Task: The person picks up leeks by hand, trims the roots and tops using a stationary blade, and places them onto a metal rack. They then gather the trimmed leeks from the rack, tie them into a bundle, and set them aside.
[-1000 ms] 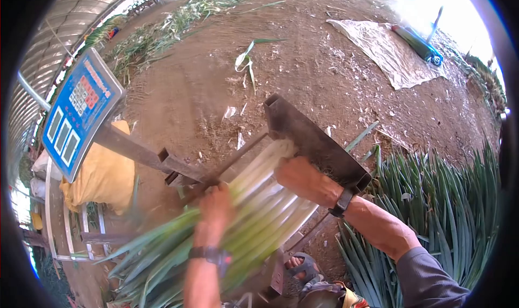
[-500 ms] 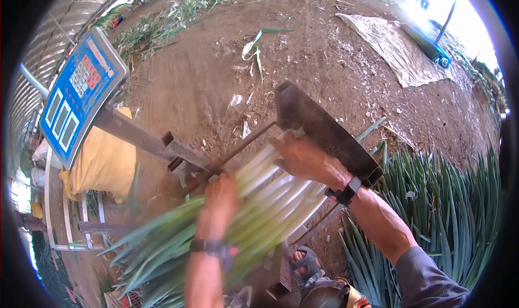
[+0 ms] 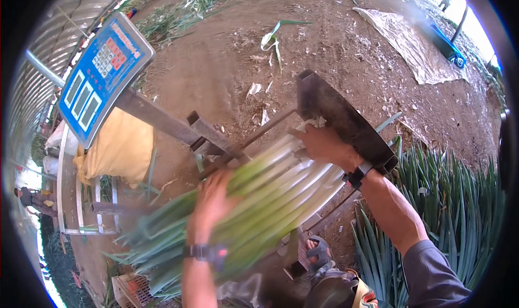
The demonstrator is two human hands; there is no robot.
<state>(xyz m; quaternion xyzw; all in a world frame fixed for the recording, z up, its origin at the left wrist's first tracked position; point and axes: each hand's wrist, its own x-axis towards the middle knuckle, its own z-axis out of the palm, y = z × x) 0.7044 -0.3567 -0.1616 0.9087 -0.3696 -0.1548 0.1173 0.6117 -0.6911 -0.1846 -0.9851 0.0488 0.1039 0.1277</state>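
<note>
We press the bundle of green onions [image 3: 270,192] onto the metal cradle [image 3: 346,125] of the scale. Left hand [image 3: 213,200] lies flat on the green stalks, fingers spread. Right hand [image 3: 324,145] cups the white ends at the cradle's end plate, fingers curled. Scale display [image 3: 102,75] stands left.

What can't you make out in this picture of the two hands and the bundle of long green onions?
Head view only:
- Blue scale display panel: digits too small to read.
- Left hand: motion-blurred, so its grip is unclear.
- White root ends of the bundle of long green onions: covered by the right hand.
- Dark metal end plate: lower edge hidden behind the wrist.
</note>
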